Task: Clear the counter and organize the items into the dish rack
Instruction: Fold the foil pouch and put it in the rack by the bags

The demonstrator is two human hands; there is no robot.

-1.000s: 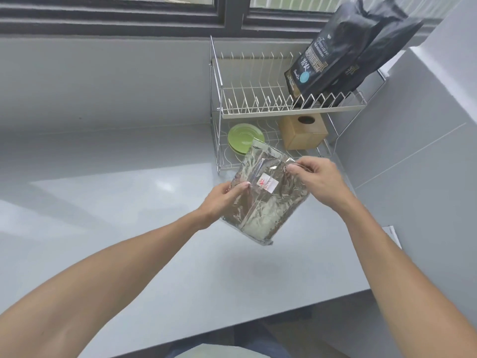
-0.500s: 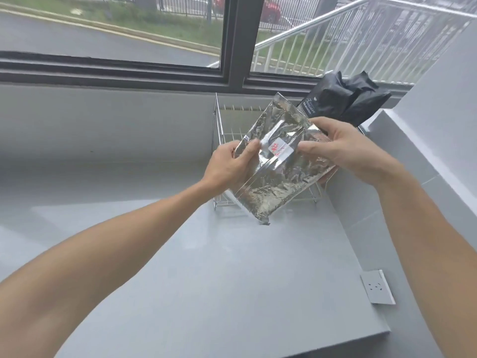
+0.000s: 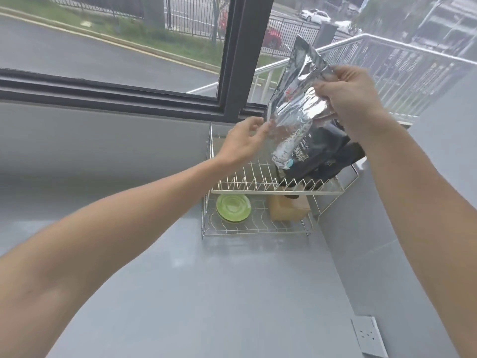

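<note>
My right hand grips a shiny silver foil pouch near its top and holds it upright above the upper shelf of the two-tier wire dish rack. My left hand is beside the pouch's lower left edge, its fingertips touching or just off the foil, fingers spread. Black coffee bags lean on the right part of the upper shelf, right behind the pouch's lower end. On the lower shelf lie green plates and a wooden box.
The grey counter stretches toward me from the rack. A grey wall with a white socket runs along the right. The dark-framed window is behind the rack.
The pouch has been lifted from over the counter up above the rack and turned upright. My left hand has let go of its grip and now sits at the pouch's edge.
</note>
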